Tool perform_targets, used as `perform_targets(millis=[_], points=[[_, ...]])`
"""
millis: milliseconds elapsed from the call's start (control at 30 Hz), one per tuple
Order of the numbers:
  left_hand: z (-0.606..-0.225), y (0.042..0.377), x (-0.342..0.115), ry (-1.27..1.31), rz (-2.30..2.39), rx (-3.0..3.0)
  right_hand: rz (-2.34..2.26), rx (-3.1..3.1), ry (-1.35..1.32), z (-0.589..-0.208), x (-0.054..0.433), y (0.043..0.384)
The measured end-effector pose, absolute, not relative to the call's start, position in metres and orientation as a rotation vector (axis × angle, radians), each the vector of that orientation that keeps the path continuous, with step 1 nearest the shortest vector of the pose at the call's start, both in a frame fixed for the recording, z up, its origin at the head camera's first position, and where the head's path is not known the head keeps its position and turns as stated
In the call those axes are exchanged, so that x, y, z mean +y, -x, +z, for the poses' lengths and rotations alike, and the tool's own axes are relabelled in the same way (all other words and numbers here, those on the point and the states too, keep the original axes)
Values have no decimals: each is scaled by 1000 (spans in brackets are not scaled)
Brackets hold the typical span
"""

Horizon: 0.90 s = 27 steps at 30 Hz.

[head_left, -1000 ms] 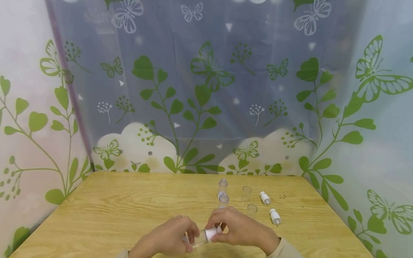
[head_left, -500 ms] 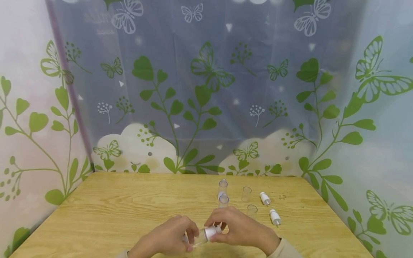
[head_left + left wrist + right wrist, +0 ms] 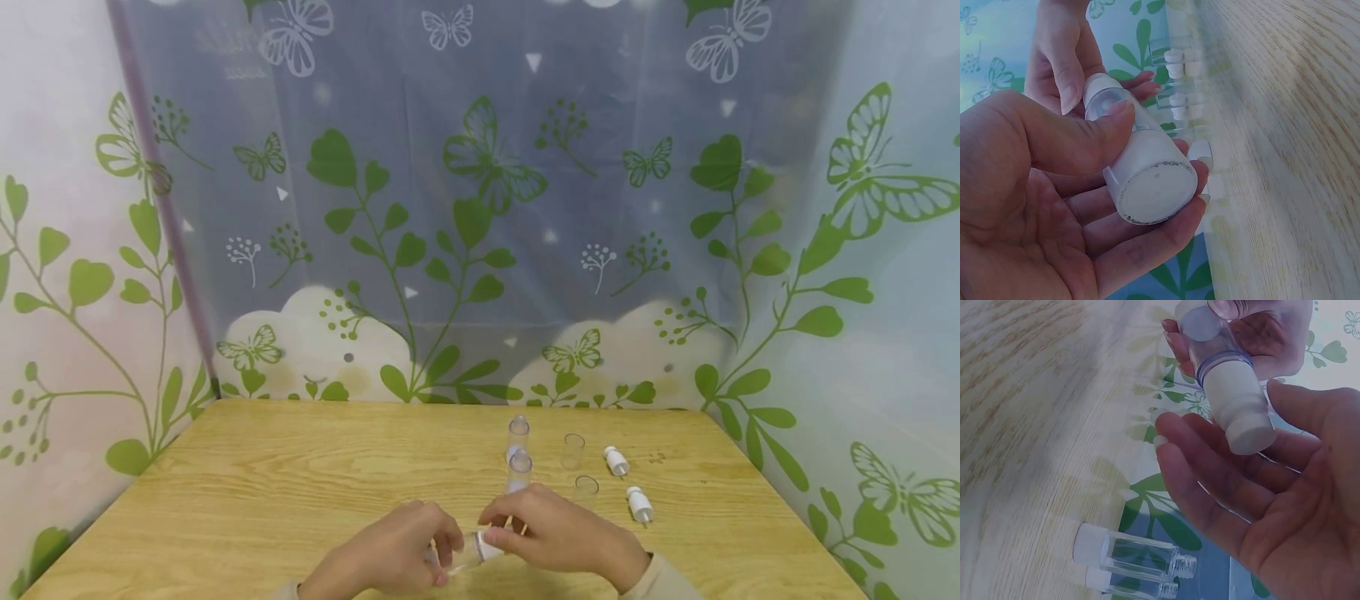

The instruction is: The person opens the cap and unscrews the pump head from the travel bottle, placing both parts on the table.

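Note:
My left hand grips a clear bottle with a white base, thumb on its near side and fingers behind. The bottle tilts over the table's front part, its base toward the left palm. A white pump top sits on its neck end, pointing toward my right hand. In the right wrist view the fingers of that hand are spread and loosely bent around the pump top, with a gap between them and it; the thumb tip is close beside it.
Two clear bottles with white bases and threaded necks stand beyond my right hand. Right of them are two clear cylindrical covers, then two white pump tops lying on the wooden table. Patterned curtains surround the table.
My right fingers and thumb pinched the white pump top earlier and have now loosened from it. My left hand and the bottle stay in place.

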<state>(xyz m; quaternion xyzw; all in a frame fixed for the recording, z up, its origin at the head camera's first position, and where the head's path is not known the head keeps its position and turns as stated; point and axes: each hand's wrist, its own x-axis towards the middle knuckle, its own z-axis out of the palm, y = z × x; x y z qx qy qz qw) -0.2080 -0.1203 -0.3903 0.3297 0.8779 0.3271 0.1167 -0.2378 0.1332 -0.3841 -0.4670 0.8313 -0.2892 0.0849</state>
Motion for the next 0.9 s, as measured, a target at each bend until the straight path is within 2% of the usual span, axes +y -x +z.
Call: perform_targets(millis=[467, 900], points=[[-391, 208, -120, -970, 928, 2592, -875, 2486, 1418, -383, 132, 235], [-392, 209, -121, -969, 934, 2588, -887, 2508, 1559, -384, 132, 237]])
